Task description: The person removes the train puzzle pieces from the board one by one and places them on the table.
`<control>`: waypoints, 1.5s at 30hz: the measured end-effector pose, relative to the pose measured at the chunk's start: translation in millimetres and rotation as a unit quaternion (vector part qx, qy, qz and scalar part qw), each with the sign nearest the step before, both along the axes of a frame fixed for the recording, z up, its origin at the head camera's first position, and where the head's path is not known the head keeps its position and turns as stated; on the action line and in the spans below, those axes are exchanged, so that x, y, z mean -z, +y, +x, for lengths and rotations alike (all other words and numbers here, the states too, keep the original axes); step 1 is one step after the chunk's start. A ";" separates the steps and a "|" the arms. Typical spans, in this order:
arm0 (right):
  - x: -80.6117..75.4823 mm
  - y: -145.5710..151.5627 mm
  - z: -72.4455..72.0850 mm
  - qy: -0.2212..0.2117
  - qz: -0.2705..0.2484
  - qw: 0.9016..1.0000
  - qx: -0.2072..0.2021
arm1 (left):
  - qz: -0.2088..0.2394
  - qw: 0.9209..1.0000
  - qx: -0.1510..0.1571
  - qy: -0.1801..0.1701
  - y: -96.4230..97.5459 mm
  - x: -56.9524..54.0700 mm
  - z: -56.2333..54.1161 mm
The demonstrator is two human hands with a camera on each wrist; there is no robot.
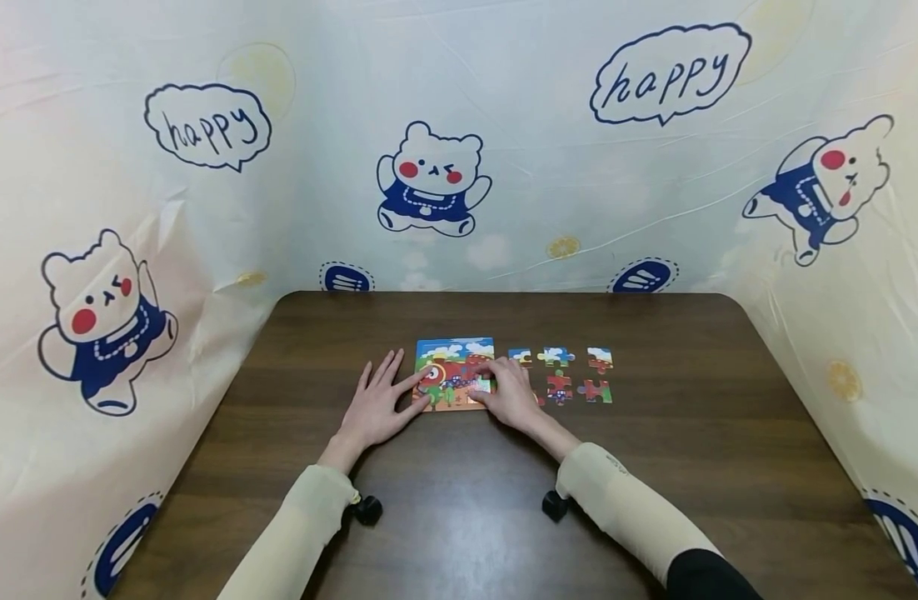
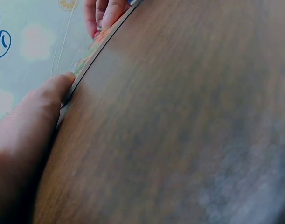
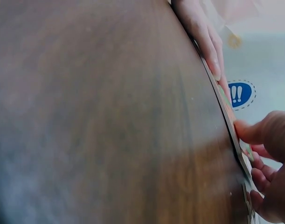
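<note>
A colourful jigsaw puzzle with a blue sky and a red character lies flat on the table. My left hand is spread at its left side, thumb and index finger resting on the puzzle's edge. Over the right part of the puzzle, my right hand pinches a jigsaw piece between thumb and fingers, low against the board. Much of this piece is hidden by the fingers. In the right wrist view, the right thumb touches the puzzle's near edge.
Several loose jigsaw pieces lie in rows right of the puzzle, among them a sky piece and a red-green piece. One is partly covered by the right hand. The brown wooden table meets a printed cloth backdrop behind.
</note>
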State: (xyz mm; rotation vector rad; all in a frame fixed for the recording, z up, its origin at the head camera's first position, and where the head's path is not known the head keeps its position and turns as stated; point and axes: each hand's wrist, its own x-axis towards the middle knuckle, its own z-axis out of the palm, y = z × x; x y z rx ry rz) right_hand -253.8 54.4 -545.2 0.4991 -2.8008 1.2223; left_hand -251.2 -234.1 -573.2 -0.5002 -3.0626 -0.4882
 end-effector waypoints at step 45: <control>-5.4 33.7 -3.9 -0.050 -0.099 0.993 -0.042 | 0.000 1.000 -0.001 -0.001 0.1 -0.4 0.1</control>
